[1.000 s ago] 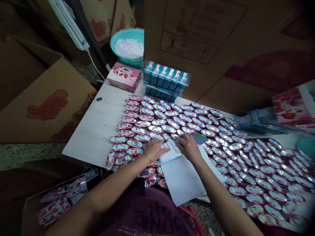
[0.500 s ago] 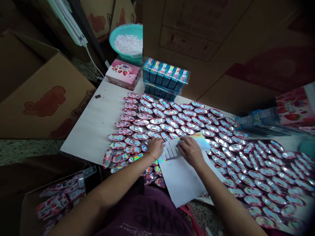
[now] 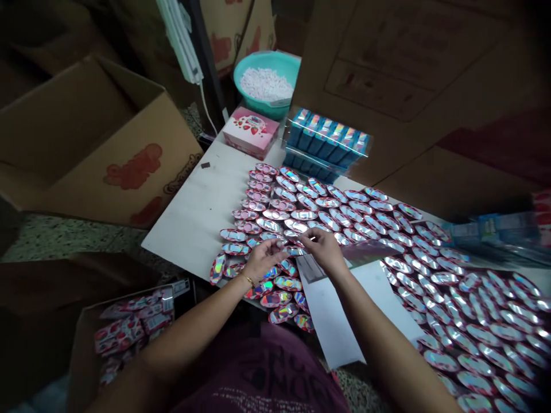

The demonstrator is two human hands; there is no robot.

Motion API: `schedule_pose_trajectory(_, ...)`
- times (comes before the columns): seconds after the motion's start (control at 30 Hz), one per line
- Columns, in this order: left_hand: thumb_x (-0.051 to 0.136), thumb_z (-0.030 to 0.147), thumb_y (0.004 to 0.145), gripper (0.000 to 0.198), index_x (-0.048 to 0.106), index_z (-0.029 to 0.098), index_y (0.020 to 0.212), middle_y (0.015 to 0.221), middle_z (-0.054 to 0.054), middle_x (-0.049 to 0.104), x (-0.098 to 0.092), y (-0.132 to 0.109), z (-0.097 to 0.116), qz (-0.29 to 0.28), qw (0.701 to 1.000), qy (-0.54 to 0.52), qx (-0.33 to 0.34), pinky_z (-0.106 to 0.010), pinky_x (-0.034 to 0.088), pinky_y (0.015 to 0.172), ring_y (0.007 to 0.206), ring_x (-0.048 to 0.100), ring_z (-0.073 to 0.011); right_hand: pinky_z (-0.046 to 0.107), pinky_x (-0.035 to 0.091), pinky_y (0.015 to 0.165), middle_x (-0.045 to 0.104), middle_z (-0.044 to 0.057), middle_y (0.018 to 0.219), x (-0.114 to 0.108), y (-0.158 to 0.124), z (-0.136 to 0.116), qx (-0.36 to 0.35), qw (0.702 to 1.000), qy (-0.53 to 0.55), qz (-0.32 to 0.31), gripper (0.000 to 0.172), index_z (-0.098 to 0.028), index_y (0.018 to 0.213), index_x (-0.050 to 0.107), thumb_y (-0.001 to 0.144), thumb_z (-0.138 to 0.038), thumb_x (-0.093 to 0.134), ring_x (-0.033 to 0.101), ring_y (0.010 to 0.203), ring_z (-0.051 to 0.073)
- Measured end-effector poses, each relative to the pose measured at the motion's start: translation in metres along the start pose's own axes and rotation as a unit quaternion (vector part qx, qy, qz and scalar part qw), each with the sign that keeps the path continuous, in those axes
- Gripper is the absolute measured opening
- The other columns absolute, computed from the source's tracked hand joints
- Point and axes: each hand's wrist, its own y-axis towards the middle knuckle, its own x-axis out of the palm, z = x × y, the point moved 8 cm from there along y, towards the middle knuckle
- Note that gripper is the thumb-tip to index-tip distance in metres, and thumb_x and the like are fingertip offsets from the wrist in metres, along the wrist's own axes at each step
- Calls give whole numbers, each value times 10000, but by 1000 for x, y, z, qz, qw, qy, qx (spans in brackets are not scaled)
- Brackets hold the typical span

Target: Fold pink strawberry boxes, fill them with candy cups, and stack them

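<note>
Head view: oval pack (image 3: 295, 251) lies between left hand (image 3: 260, 261) and right hand (image 3: 326, 248), long axis crosswise, fingers curled (pinching? can't tell).

White sheet (image 3: 327, 315) — partly hidden

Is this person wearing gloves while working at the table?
No, the left hand, with a bracelet at its wrist, and the right hand both show bare skin.
</note>
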Motion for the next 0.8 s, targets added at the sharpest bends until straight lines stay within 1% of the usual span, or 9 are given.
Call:
schedule_pose_trajectory(0.03, 662, 420, 651, 386, 609, 141, 912, 791, -18, 620, -10, 0, -3, 23, 1000, 13, -4, -237, 426, 670, 700, 545, -124, 223, 337, 494, 527, -13, 544, 11, 2, 0, 5, 1000, 24, -3, 250, -163, 611, 567, 687, -401, 563, 453, 514, 107)
schedule_pose_trajectory(0.13, 595, 429, 698, 304, 612, 134, 770, 676, 7, 587, -45, 2, -12, 102, 994, 42, -9, -219, 404, 616, 621, 505, -102, 219, 335, 471, 512, -21, 517, 43, 5, 0, 39, 995, 89, -13, 279, -158, 603, 576, 661, -431, 582, 430, 480, 97)
schedule_pose_trajectory(0.27, 533, 452, 729, 323, 605, 142, 670, 542, 36, 515, -94, 12, -15, 154, 980, 122, -11, -203, 352, 524, 527, 450, -92, 222, 348, 461, 551, -8, 520, 91, 16, -1, 74, 991, 114, -6, 294, -152, 623, 610, 641, -445, 584, 453, 471, 106)
schedule_pose_trajectory(0.33, 529, 434, 735, 317, 616, 145, 636, 534, 28, 518, -117, 19, -7, 189, 956, 222, 0, -211, 351, 539, 539, 462, -103, 227, 362, 482, 586, 6, 549, 111, 23, -2, 71, 994, 84, 21, 280, -155, 629, 625, 656, -428, 566, 491, 503, 121)
schedule_pose_trajectory(0.4, 532, 402, 745, 297, 639, 146, 638, 602, -2, 569, -132, 28, 4, 214, 918, 335, 14, -227, 373, 599, 610, 507, -125, 235, 374, 518, 615, 19, 587, 122, 29, -3, 64, 996, 32, 60, 257, -163, 635, 637, 678, -400, 548, 524, 550, 137)
schedule_pose_trajectory(0.47, 532, 378, 758, 270, 663, 154, 681, 708, -36, 611, -136, 38, 11, 218, 879, 424, 23, -244, 388, 659, 691, 540, -147, 248, 377, 559, 633, 31, 621, 128, 31, -4, 57, 994, -28, 91, 231, -170, 653, 650, 701, -365, 536, 542, 589, 149)
schedule_pose_trajectory(0.57, 519, 351, 779, 238, 677, 174, 750, 819, -64, 623, -131, 47, 14, 198, 842, 500, 26, -262, 402, 704, 756, 559, -166, 264, 372, 600, 645, 52, 678, 131, 32, -6, 51, 988, -104, 101, 208, -173, 682, 656, 738, -318, 517, 554, 627, 160)
schedule_pose_trajectory(0.7, 510, 324, 792, 204, 653, 181, 770, 853, -72, 612, -125, 49, 13, 196, 822, 535, 19, -277, 414, 719, 797, 564, -182, 271, 365, 612, 640, 70, 768, 139, 33, -9, 47, 978, -188, 80, 192, -181, 707, 639, 775, -299, 503, 561, 674, 171)
schedule_pose_trajectory(0.8, 512, 263, 792, 136, 617, 177, 802, 860, -66, 608, -131, 46, 13, 222, 821, 526, 4, -281, 419, 732, 821, 566, -186, 278, 366, 614, 633, 73, 819, 143, 32, -17, 45, 970, -224, 78, 164, -184, 858, 614, 786, -294, 515, 567, 704, 185)
